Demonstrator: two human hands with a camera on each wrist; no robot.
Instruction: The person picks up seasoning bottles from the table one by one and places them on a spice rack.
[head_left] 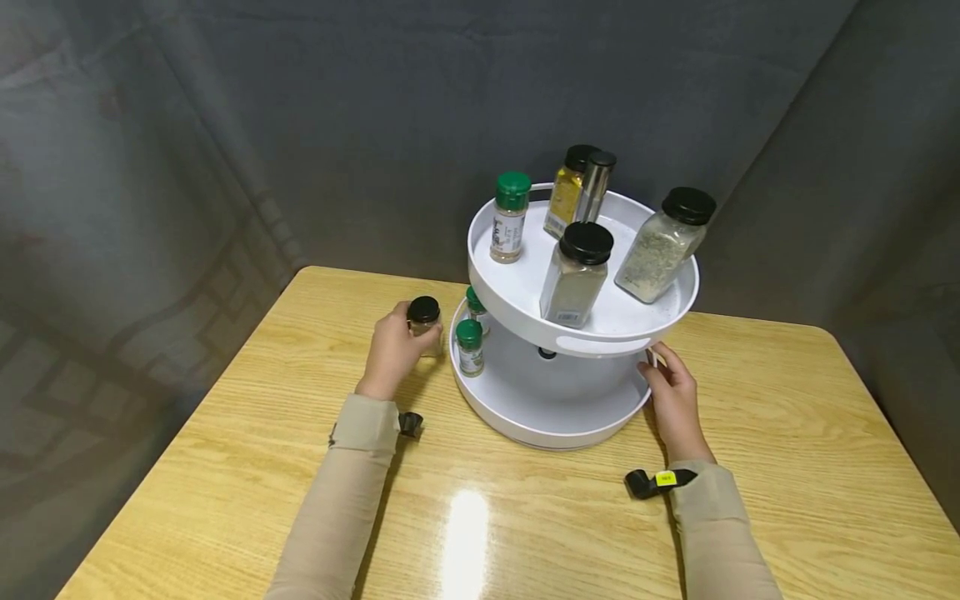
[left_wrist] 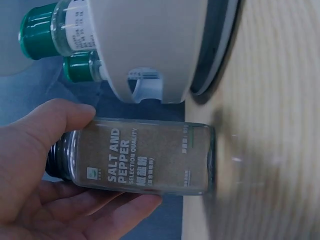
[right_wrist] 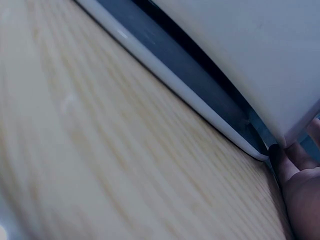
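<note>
A glass spice jar (left_wrist: 145, 157) with a black lid, labelled "SALT AND PEPPER", is gripped by my left hand (head_left: 396, 346). It stands upright on or just above the table, left of the white two-tier turntable (head_left: 517, 429); exact contact with the table I cannot tell. In the left wrist view the thumb lies along one side of the jar and the fingers along the other. My right hand (head_left: 677, 400) holds the rim of the turntable's lower tier at the right side, with part of its fingers hidden behind the rim.
Two green-capped jars (head_left: 470, 348) stand at the left of the lower tier. The upper tier carries a green-capped jar (head_left: 509, 218), a yellow jar (head_left: 564, 198), a slim metallic-looking container (head_left: 596, 187) and two black-lidded jars (head_left: 573, 287). A grey curtain (head_left: 375, 142) hangs behind the wooden table (head_left: 555, 533).
</note>
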